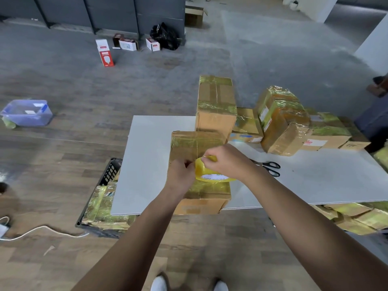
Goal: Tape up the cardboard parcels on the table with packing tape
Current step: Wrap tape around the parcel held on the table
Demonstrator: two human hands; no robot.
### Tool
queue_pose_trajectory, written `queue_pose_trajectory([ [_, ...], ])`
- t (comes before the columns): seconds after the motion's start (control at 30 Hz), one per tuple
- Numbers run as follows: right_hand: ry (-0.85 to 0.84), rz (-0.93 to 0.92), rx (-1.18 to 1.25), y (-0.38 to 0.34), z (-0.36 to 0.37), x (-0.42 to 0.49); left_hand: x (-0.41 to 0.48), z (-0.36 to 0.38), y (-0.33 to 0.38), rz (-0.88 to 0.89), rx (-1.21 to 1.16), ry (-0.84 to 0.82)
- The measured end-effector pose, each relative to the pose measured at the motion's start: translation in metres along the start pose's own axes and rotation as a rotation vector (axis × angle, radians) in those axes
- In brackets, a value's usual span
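A cardboard parcel [193,143] with yellowish tape bands lies at the front edge of the white table [147,156]. Above it I hold a roll of yellow packing tape [210,174]. My right hand [226,160] grips the roll from above, fingers curled over its rim. My left hand [180,175] pinches at the roll's left side, where the tape end appears to be; the end itself is hidden by my fingers. A taller taped parcel [216,106] stands behind, and more taped parcels [281,120] are heaped at the right.
Black-handled scissors [270,168] lie on the table right of my hands. A black crate [109,175] with wrapped parcels sits on the floor left of the table. More parcels [354,219] lie under its right side. A white cable [42,229] crosses the floor.
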State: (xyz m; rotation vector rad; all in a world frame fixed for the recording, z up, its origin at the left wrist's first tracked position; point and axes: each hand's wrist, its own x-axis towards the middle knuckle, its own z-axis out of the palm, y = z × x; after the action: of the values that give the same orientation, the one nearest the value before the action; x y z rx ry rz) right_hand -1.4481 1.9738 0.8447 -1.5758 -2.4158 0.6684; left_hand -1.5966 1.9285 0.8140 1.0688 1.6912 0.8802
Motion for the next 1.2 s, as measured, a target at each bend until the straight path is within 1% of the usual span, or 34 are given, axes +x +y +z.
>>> queue_pose_trajectory([
  [0.13, -0.042, -0.003, -0.019, -0.003, -0.001, 0.006, 0.001, -0.002, 0.0, -0.061, -0.219, -0.032],
  [0.17, -0.043, 0.002, 0.028, -0.001, 0.0, 0.007, 0.004, -0.003, -0.002, -0.083, -0.25, -0.057],
  [0.23, -0.023, 0.044, 0.212, 0.01, 0.001, 0.005, 0.011, -0.004, -0.005, -0.145, -0.316, -0.107],
  [0.33, 0.005, 0.144, 0.497, 0.035, 0.006, -0.001, 0.022, -0.007, -0.011, -0.249, -0.401, -0.105],
  [0.4, 0.021, 0.186, 0.578, 0.042, 0.013, -0.005, 0.028, -0.007, -0.015, -0.274, -0.395, -0.084],
  [0.47, 0.041, 0.18, 0.561, 0.036, 0.014, -0.004, 0.03, -0.008, -0.015, -0.272, -0.338, -0.061],
  [0.57, 0.068, 0.138, 0.509, 0.021, 0.006, 0.003, 0.029, -0.014, -0.013, -0.258, -0.271, -0.062],
  [0.67, 0.064, 0.103, 0.337, 0.014, -0.004, 0.006, 0.027, -0.027, -0.015, -0.227, -0.256, -0.047],
  [0.77, 0.021, 0.087, 0.154, 0.005, -0.007, 0.007, 0.022, -0.038, -0.024, -0.214, -0.292, -0.059],
  [1.0, -0.109, 0.116, -0.214, -0.024, 0.003, 0.011, 0.016, -0.06, -0.053, -0.263, -0.381, -0.075],
  [1.07, -0.128, 0.126, -0.282, -0.031, 0.009, 0.014, 0.018, -0.065, -0.061, -0.291, -0.373, -0.063],
  [1.13, -0.121, 0.097, -0.336, -0.037, 0.014, 0.017, 0.019, -0.067, -0.066, -0.326, -0.408, -0.075],
  [1.2, -0.11, 0.077, -0.304, -0.035, 0.015, 0.018, 0.021, -0.069, -0.07, -0.355, -0.44, -0.086],
])
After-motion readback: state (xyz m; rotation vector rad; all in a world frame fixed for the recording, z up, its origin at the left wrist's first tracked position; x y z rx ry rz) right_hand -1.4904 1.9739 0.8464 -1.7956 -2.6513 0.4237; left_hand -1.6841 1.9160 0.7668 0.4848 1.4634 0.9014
